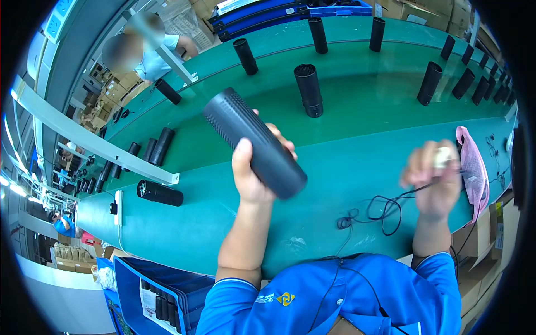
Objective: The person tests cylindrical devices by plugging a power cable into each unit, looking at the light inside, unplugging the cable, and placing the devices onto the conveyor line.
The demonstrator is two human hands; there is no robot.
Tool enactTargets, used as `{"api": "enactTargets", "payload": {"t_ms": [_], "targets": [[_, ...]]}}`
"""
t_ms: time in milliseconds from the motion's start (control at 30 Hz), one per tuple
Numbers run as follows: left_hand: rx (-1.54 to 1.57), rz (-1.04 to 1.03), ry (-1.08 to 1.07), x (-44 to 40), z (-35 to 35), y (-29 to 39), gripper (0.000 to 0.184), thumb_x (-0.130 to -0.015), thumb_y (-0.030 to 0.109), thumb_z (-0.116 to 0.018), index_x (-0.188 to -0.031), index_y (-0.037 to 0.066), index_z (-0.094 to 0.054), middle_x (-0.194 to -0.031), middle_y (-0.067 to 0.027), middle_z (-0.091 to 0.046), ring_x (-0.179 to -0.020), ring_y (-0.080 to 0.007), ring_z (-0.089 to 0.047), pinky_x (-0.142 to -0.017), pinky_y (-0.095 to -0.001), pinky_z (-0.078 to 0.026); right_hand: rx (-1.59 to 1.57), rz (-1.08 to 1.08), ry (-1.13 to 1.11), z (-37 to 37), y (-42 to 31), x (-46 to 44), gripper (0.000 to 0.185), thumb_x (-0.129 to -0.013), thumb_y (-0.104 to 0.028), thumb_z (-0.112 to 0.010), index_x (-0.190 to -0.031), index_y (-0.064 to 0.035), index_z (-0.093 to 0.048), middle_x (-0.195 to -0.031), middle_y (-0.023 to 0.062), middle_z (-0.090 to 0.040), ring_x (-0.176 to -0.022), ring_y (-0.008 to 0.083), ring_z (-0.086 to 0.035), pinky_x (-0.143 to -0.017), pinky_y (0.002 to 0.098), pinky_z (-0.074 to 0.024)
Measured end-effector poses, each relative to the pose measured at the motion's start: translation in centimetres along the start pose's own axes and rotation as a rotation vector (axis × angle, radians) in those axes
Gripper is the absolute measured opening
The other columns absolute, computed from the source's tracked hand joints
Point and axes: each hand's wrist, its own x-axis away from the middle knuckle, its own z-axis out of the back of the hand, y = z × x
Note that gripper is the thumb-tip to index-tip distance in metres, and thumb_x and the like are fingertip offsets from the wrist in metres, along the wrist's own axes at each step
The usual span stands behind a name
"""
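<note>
My left hand [254, 176] is wrapped round a black cylindrical housing [254, 142], which tilts above the green work surface. Its upper end has a ribbed or perforated texture, and the lower end is smooth. Over on the right, my right hand [435, 178] is raised with its fingers closed on a small cream-coloured piece [443, 158], too blurred to name. A thin black cable [391, 207] runs from near this hand across the surface toward my chest. Just beyond my right hand lies a pink cloth [473, 173].
Black cylinders like the held one stand along the green conveyor belt [363, 106]; another cylinder [160, 192] lies at left. A metal frame post [95, 131] crosses the left side. Blue crates [151, 279] stand below the bench. A co-worker [156, 56] is across the line.
</note>
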Motion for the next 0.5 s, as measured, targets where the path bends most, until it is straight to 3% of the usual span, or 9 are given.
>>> {"api": "enactTargets", "payload": {"t_ms": [67,100,133,167,200,267,400,500], "targets": [[-0.103,0.006,0.440,-1.2,2.0,-0.4,0.053,-0.085,0.027,-0.055,-0.127,0.003,-0.033,-0.095,-0.0146,-0.054,-0.079,-0.0226,-0.059,-0.070,-0.0344,-0.049,-0.348,-0.189,0.032,-0.9,-4.7,0.4,0.010,-0.091,-0.012,-0.054,-0.093,-0.0059,-0.047,-0.066,0.0050,-0.047,-0.043,0.0088,-0.040,-0.032,0.0235,-0.0357],[-0.102,0.000,0.444,-1.8,3.7,-0.8,0.053,-0.085,0.027,-0.055,-0.127,0.003,-0.033,-0.095,-0.0146,-0.054,-0.079,-0.0226,-0.059,-0.070,-0.0344,-0.049,-0.353,-0.264,-0.203,-0.6,-7.3,0.9,0.013,-0.086,-0.005,-0.061,-0.091,-0.0066,-0.049,-0.065,0.0037,-0.051,-0.041,0.0090,-0.041,-0.032,0.0234,-0.0341],[-0.180,-0.013,0.471,-2.5,5.8,-1.5,0.053,-0.084,0.024,-0.057,-0.127,0.003,-0.034,-0.096,-0.0142,-0.054,-0.080,-0.0220,-0.058,-0.072,-0.0338,-0.048,-0.259,0.316,-0.283,0.7,-7.9,3.5,0.032,-0.078,0.003,-0.063,-0.100,-0.0057,-0.042,-0.071,0.0078,-0.054,-0.045,0.0138,-0.047,-0.040,0.0224,-0.0337],[-0.260,-0.024,0.499,-3.0,8.0,-2.3,0.053,-0.084,0.022,-0.059,-0.126,0.003,-0.034,-0.097,-0.0137,-0.053,-0.081,-0.0214,-0.058,-0.073,-0.0332,-0.047,-0.018,-0.461,-0.825,0.1,-12.9,0.2,0.028,-0.087,-0.007,-0.057,-0.112,-0.0031,-0.045,-0.082,0.0117,-0.061,-0.050,0.0155,-0.053,-0.059,0.0236,-0.0422],[-0.342,-0.034,0.528,-3.6,10.1,-2.9,0.053,-0.083,0.020,-0.060,-0.126,0.003,-0.034,-0.098,-0.0132,-0.053,-0.083,-0.0208,-0.057,-0.075,-0.0327,-0.046,-0.026,-0.463,-0.826,0.6,-13.0,0.6,0.028,-0.087,-0.007,-0.057,-0.112,-0.0031,-0.045,-0.082,0.0117,-0.061,-0.050,0.0155,-0.053,-0.059,0.0236,-0.0422],[-0.428,-0.051,0.564,-4.6,12.2,-3.5,0.053,-0.083,0.017,-0.062,-0.126,0.003,-0.035,-0.100,-0.0128,-0.053,-0.084,-0.0201,-0.056,-0.077,-0.0321,-0.045,-0.026,-0.438,-0.788,-10.3,-4.5,-6.7,0.027,-0.088,-0.008,-0.056,-0.112,-0.0034,-0.045,-0.081,0.0111,-0.060,-0.050,0.0152,-0.052,-0.057,0.0234,-0.0416],[-0.570,-0.086,0.562,-6.8,13.9,-4.5,0.058,-0.079,0.007,-0.066,-0.127,0.004,-0.035,-0.104,-0.0119,-0.052,-0.085,-0.0188,-0.053,-0.078,-0.0295,-0.043,-0.017,-0.388,-0.726,-9.6,-3.9,-6.8,0.027,-0.089,-0.010,-0.055,-0.113,-0.0040,-0.045,-0.080,0.0098,-0.058,-0.049,0.0144,-0.050,-0.055,0.0230,-0.0404],[-0.602,-0.103,0.553,-8.2,15.0,-5.1,0.060,-0.078,0.007,-0.067,-0.128,0.004,-0.034,-0.104,-0.0123,-0.052,-0.085,-0.0185,-0.054,-0.078,-0.0293,-0.043,-0.009,-0.348,-0.673,-8.3,-4.5,-6.0,0.027,-0.090,-0.011,-0.054,-0.114,-0.0044,-0.045,-0.079,0.0089,-0.057,-0.048,0.0139,-0.048,-0.053,0.0227,-0.0395]]}}
